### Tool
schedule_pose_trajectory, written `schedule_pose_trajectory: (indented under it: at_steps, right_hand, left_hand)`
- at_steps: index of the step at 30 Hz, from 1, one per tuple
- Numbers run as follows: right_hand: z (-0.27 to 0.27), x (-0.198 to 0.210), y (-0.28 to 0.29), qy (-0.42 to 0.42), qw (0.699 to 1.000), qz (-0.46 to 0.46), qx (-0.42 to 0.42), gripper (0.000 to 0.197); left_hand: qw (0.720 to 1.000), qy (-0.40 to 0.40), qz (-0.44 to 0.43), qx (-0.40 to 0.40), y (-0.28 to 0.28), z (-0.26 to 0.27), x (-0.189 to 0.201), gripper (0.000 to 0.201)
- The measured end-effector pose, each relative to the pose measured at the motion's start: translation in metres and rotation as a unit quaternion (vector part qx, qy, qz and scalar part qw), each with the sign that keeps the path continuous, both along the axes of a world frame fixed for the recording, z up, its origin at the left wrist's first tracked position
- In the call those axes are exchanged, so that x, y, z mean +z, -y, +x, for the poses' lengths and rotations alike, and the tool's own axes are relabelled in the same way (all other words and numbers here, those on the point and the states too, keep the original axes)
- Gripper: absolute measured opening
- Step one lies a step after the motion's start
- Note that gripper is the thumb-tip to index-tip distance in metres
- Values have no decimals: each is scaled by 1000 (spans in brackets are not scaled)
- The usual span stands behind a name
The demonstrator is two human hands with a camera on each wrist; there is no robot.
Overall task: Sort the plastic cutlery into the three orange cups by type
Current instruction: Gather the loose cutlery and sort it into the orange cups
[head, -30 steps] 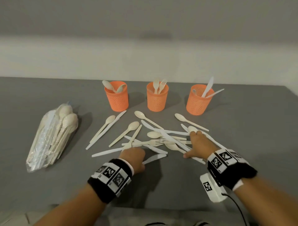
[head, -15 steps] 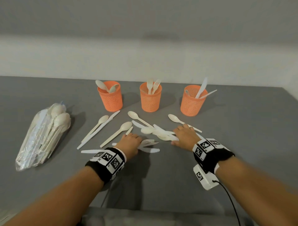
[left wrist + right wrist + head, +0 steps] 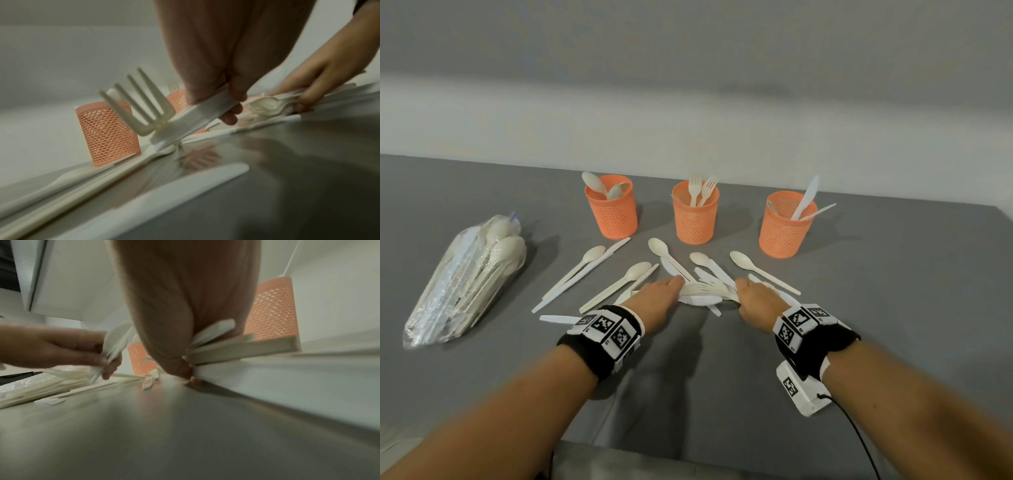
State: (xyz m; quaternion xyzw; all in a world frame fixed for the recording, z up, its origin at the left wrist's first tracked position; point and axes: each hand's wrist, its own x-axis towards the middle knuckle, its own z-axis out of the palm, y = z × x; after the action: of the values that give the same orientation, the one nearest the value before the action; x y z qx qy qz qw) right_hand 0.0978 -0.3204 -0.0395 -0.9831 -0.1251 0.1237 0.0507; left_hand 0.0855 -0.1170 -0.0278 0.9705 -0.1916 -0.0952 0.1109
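Both hands, left (image 3: 659,297) and right (image 3: 755,297), apparently grip handfuls of the cutlery pile (image 3: 702,291).

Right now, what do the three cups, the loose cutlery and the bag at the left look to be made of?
Cups: orange moulded plastic, judging by the perforated mesh walls. Loose cutlery: cream plastic, matte, thin and flat. Bag: clear plastic film, glossy and crinkled, with spoons showing through.
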Motion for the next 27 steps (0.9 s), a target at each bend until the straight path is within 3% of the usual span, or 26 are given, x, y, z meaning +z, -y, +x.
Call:
schedule_pose_trajectory:
  at_steps: [3,6,9,12,13,15,18,21,23,27]
  right_hand:
    - [2,5,6,-1,997,71,10,28]
    - [6,24,10,23,984,178,11,30]
    - [9,45,5,52,952,301,9,21]
    - [6,62,-8,45,912,406,-29,11]
    - [5,64,-13,43,903,427,-36,11]
    - [2,66,-30,43,892,449,-35,22]
    - [-3,66,-55,40,883,467,35,33]
    - [-4,61,-67,46,935,341,85,42]
    - [-5,59,-71,56,946,310,82,40]
    - [-17,70,-63,-3,919,378,115,54]
  left_hand:
    - [987,70,-140,43,4,0,10,19]
    - [930,161,-306,123,11,6,19,23]
    - [818,160,-511,209,29,11,33,16]
    - [685,25,-666,294,43,13,42,20]
    - [659,-30,-690,297,46,14,42,29]
    - [653,-101,-699,274,53,12,41,46]
    - [626,-137,-723,259,61,10,43,28]
    - [597,-139,-735,292,49,20,39,13]
    - [581,-149,-729,329,37,30,34,14]
    - [545,-199,-739,343,18,40,27,19]
